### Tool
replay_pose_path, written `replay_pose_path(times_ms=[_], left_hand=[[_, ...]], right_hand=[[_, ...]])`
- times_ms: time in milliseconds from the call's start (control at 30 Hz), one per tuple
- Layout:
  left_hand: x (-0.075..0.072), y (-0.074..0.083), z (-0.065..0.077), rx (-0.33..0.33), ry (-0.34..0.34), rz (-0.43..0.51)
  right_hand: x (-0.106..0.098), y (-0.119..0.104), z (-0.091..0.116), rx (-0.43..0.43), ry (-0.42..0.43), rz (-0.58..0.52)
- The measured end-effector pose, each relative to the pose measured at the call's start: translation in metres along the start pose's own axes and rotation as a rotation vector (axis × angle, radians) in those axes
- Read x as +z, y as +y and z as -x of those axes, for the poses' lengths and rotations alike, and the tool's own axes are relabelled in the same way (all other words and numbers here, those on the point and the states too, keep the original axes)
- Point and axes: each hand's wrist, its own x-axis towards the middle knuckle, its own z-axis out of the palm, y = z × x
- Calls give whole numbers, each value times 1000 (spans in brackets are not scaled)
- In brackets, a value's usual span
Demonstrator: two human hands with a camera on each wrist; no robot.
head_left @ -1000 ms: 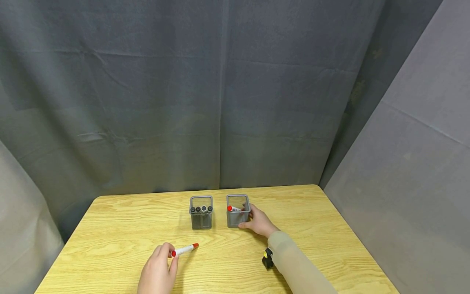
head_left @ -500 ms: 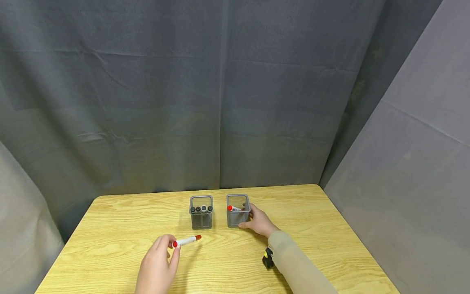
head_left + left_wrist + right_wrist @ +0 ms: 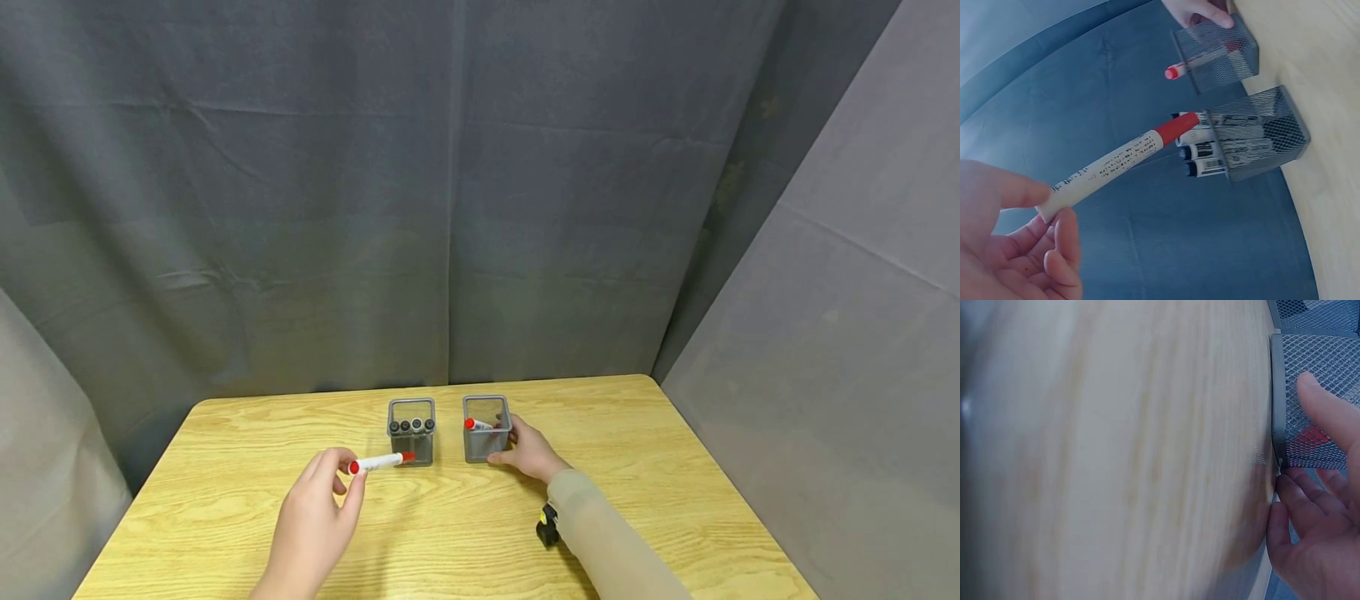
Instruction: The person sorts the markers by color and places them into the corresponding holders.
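My left hand [image 3: 315, 508] pinches a white marker with red ends [image 3: 1116, 162] by one end, between thumb and fingers. In the head view its red cap overlaps the front of the left mesh pen holder [image 3: 412, 450], where several dark-capped markers [image 3: 1204, 153] stand. My right hand [image 3: 531, 452] grips the right mesh pen holder [image 3: 480, 448] at its right side, with the thumb on the front face and fingers behind. Inside that holder leans one red-ended marker [image 3: 477, 426]. Its lower red part [image 3: 1314, 435] shows through the mesh in the right wrist view.
Both holders stand side by side on a wood-grain table [image 3: 600, 425], toward its far edge. A small black device with a yellow spot [image 3: 547, 525] sits at the right wrist. Grey curtains [image 3: 337, 208] hang behind the table and at both sides.
My left hand has moved forward and up with the marker, from over the front of the table to just before the left pen holder. The right hand keeps its grip, unmoved.
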Motion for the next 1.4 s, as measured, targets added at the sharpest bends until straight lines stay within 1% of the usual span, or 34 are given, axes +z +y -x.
replay_pose_path(times_ms=[167,467,633,767,1033,1167,1400], left_hand=[[-3,5,-9,-26,0,23],[-3,17,-26,12,38,64],[1,23,-37,16,26,70],[5,26,-47,22,15,74],[21,30,-63,82,9,100],[29,31,-68,99,-11,122],[38,36,-72,97,-60,134]], right_hand=[[-1,0,1,3,-7,5],[-2,-3,0,5,-11,11],[-2,-4,1,14,-4,5],[-1,-3,0,14,-9,5],[-1,1,-2,15,-16,10],[-1,1,-1,14,-17,10],[0,-1,0,12,-14,3]])
